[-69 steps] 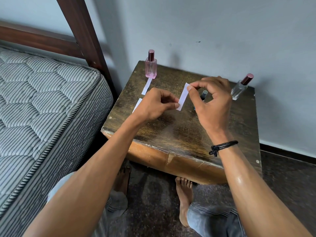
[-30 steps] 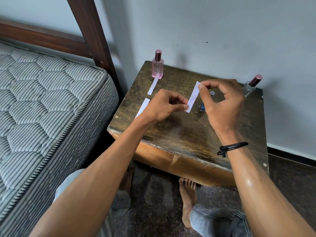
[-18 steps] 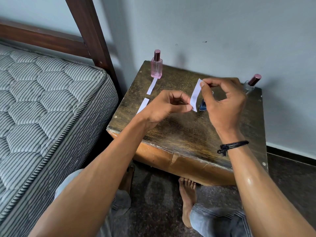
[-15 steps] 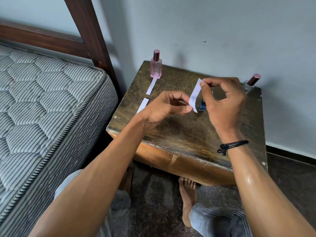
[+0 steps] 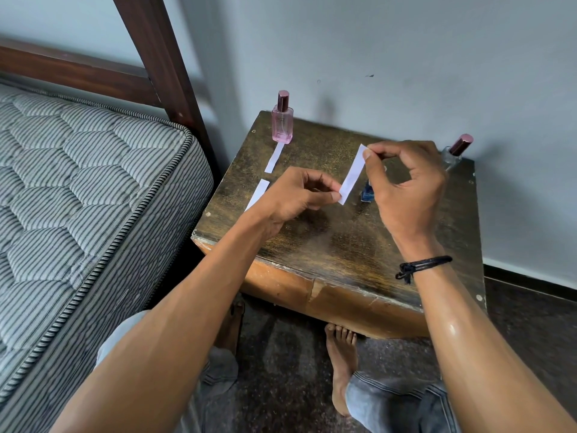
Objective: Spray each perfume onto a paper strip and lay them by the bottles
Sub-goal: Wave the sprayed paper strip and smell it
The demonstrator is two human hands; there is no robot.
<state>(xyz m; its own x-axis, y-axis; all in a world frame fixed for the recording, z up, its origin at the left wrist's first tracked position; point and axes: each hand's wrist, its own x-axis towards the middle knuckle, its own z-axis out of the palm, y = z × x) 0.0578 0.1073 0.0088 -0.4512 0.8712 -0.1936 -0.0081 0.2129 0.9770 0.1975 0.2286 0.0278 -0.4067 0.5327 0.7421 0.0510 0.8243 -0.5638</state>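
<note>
Both hands pinching: your left hand and right hand each hold an end of the paper strip above the counter, beside the blue bottle. Likely next: free one hand, spray.

We were in a bedroom of a home — a quilted, striped mattress filled our left side, held in a dark wooden bed frame whose post rose against a plain pale wall. Just beside the bed stood a small, worn wooden surface, its back against that wall and its front edge chipped, with a pink perfume bottle standing on it. Below lay a dark speckled floor — and a bare foot on it.
</note>
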